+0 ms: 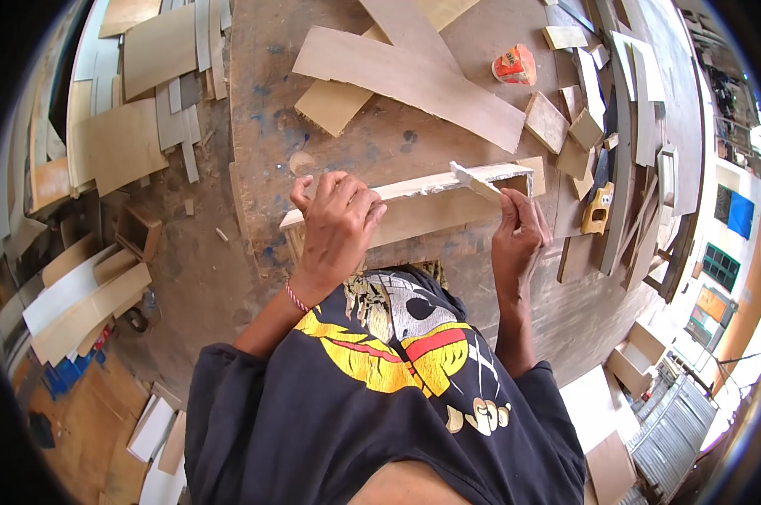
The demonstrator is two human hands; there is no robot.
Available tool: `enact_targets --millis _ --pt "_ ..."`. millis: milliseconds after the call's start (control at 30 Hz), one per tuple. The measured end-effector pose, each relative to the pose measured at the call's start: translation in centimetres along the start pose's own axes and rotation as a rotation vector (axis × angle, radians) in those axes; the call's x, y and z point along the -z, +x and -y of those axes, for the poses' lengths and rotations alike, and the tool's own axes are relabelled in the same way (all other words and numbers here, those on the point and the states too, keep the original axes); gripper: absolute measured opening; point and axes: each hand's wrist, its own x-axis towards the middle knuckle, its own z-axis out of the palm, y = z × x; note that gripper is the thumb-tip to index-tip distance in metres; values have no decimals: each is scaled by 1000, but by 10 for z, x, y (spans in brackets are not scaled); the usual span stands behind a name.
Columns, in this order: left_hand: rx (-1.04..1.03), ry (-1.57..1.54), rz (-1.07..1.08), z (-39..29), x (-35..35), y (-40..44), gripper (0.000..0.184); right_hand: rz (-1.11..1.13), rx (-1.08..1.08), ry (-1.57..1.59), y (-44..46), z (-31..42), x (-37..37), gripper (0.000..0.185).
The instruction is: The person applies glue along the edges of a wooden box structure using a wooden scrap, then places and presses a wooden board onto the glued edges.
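A shallow wooden box (423, 217), or a frame of thin boards, stands on the worktable in front of me. White glue (435, 183) is smeared along its upper edge. My left hand (338, 220) is closed over the left part of the box, fingers curled across the edge. A flat wooden stick (478, 184) with white glue on its tip is pinched between the thumb and fingers of my right hand (521, 227). The stick's tip is over the glued edge, near the box's right end; whether it touches cannot be made out.
Thin plywood strips (414, 80) lie crossed on the worktable (267, 126). A red-and-white cup (513, 65) stands beyond them. Wood offcuts (547, 122) and a yellow-handled saw (598, 209) lie to the right. Board stacks (115, 139) are at the left.
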Motion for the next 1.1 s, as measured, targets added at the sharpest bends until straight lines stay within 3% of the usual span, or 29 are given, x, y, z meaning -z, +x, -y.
enact_targets --millis 267,667,900,1000,1067,1100 --pt "-10 0 -23 3 -5 -1 10 227 80 -55 10 35 6 5" --pt "-8 -10 -36 3 -5 -1 10 126 136 -44 0 40 0 6" --pt "-13 2 -41 3 -7 -2 10 182 108 48 -6 45 -4 8" --pt "-2 -7 -35 2 -5 -3 11 181 47 186 -9 44 -3 8" --pt "7 -12 -25 2 -5 -4 12 190 -312 329 -11 31 -2 9" --pt "8 -26 -29 3 -6 -5 11 188 -314 329 -12 25 -1 9"
